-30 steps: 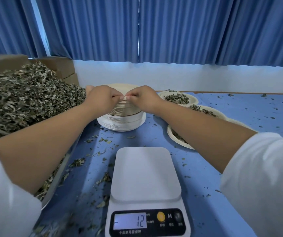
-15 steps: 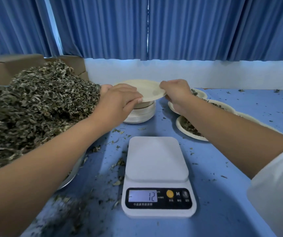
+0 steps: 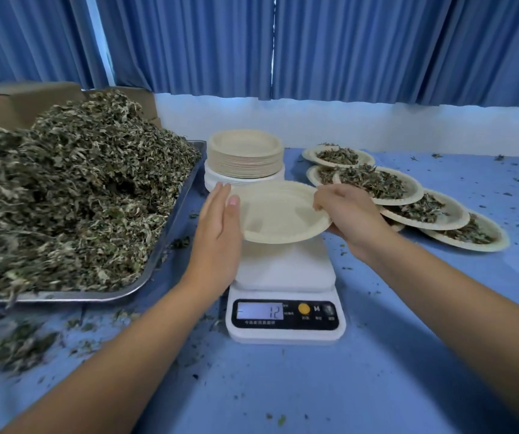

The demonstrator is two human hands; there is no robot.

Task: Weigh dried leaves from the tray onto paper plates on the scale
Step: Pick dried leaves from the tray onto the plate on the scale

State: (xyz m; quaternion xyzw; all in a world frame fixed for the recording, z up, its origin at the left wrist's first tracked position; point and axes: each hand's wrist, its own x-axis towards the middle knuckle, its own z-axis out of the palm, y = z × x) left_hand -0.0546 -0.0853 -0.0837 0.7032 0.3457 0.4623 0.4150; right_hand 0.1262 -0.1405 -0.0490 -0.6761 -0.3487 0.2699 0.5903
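Head view: the scale (image 3: 284,308) display reads 12, with an M beside a yellow button; the smaller print is illegible. A paper plate (image 3: 280,211) hangs just above the scale platform. The right hand (image 3: 349,214) pinches its right rim, and the left hand (image 3: 217,223) touches its left rim with straight fingers. Dried leaves (image 3: 73,198) heap the tray (image 3: 170,233) on the left. The blue tablecloth (image 3: 377,371) is strewn with crumbs, with blue curtains (image 3: 345,42) behind.

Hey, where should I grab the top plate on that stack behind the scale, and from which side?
Probably pinch the flared rim of the top plate at its near right edge. It nests tightly in the stack, so only that lip is exposed, and the tray of leaves crowds its left side.
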